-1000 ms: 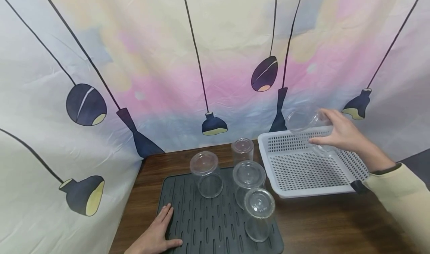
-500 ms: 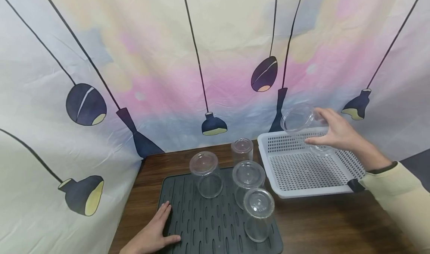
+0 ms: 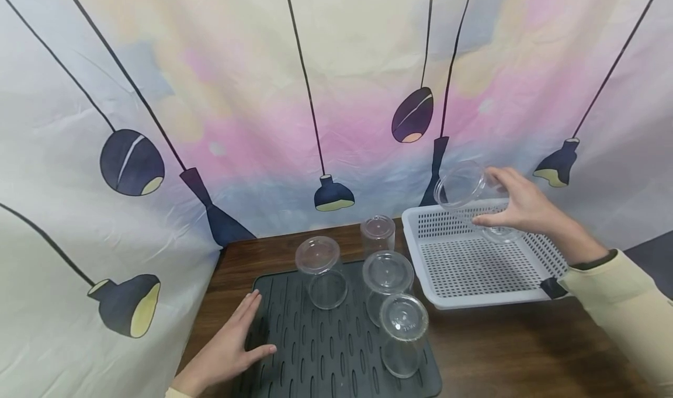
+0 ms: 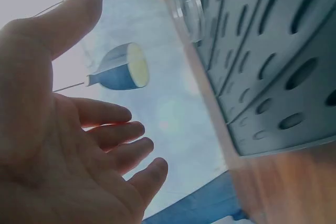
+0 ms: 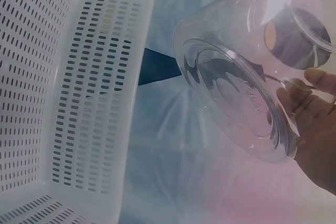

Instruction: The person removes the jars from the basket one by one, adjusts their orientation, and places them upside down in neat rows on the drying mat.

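Observation:
My right hand (image 3: 520, 205) grips a clear jar (image 3: 465, 190) between thumb and fingers, holding it tilted over the back of the white perforated basket (image 3: 447, 301). In the right wrist view, raised lettering shows on the round end of this jar (image 5: 236, 98). My left hand (image 3: 223, 345), fingers extended and thumb spread, hovers by the left edge of the dark grey drying mat (image 3: 310, 351). Nothing lies in the palm of that left hand (image 4: 79, 145) in the left wrist view. Three clear jars stand upside down on the mat, among them the front one (image 3: 403, 339).
Another clear jar (image 3: 377, 234) stands behind the mat, close to the basket's left side. Mat and basket rest on a brown wooden table (image 3: 489, 351). A cloth printed with hanging lamps (image 3: 336, 123) rises directly behind the table.
My left hand has lifted off the mat and shifted left, toward the mat's edge. My right hand has carried the tilted jar slightly left. The standing jars keep their places.

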`<state>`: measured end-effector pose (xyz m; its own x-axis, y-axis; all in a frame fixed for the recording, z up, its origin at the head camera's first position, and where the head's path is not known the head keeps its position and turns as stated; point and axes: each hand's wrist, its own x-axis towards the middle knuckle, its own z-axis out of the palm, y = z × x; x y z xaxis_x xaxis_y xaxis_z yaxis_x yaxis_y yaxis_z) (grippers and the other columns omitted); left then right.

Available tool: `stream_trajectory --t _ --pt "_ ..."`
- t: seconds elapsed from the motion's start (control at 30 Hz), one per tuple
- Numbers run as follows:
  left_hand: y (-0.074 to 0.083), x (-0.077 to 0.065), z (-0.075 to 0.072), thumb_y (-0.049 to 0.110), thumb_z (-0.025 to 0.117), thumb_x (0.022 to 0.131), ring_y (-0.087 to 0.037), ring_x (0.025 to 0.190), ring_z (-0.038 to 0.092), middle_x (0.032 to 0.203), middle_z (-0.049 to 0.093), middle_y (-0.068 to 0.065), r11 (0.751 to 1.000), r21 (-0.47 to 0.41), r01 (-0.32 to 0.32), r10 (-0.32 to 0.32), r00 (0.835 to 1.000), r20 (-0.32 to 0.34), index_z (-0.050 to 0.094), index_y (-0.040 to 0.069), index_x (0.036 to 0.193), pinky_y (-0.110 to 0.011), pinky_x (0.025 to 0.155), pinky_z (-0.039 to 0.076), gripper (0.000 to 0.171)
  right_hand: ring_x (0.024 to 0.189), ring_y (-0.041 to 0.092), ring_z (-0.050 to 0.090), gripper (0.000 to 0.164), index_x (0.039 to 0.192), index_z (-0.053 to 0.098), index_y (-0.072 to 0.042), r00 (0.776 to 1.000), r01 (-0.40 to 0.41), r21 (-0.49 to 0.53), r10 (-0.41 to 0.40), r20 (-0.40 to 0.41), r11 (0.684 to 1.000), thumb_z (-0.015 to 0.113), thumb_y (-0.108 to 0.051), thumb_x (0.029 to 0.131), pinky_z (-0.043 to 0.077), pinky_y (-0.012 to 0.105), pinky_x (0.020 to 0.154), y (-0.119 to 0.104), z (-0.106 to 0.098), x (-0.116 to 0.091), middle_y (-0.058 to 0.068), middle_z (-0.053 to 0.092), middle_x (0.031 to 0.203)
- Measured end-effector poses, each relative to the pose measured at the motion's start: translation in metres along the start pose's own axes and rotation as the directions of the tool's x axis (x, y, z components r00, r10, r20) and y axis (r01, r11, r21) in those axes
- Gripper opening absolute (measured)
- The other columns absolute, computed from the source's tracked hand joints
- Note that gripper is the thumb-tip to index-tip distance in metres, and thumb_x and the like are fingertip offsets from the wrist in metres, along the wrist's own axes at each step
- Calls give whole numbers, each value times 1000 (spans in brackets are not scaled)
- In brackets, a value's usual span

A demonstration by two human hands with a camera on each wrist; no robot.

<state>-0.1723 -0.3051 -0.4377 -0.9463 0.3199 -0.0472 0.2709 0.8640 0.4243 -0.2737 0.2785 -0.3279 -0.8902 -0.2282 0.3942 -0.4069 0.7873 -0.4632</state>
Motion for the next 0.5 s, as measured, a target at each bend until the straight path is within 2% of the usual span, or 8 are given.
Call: stream_trajectory --t 0.23,0.5 --pt "5 -1 -15 71 63 78 -40 146 21 162 16 -18 997 60 -53 58 994 -95 17 6 156 -57 104 40 111 110 43 51 102 145 36 0 1000 20 -6 -20 -7 1000 90 -35 65 43 67 84 -4 -1 1 24 46 132" --pt "14 3 -33 64 65 81 -41 146 21 163 13 -15 992 63 -106 116 976 -187 12 13 158 -62 103 38 106 110 44 50 107 148 34 0 1000 22 -7 -22 4 1000 91 -35 64 43 69 83 -7 0 2 24 45 133"
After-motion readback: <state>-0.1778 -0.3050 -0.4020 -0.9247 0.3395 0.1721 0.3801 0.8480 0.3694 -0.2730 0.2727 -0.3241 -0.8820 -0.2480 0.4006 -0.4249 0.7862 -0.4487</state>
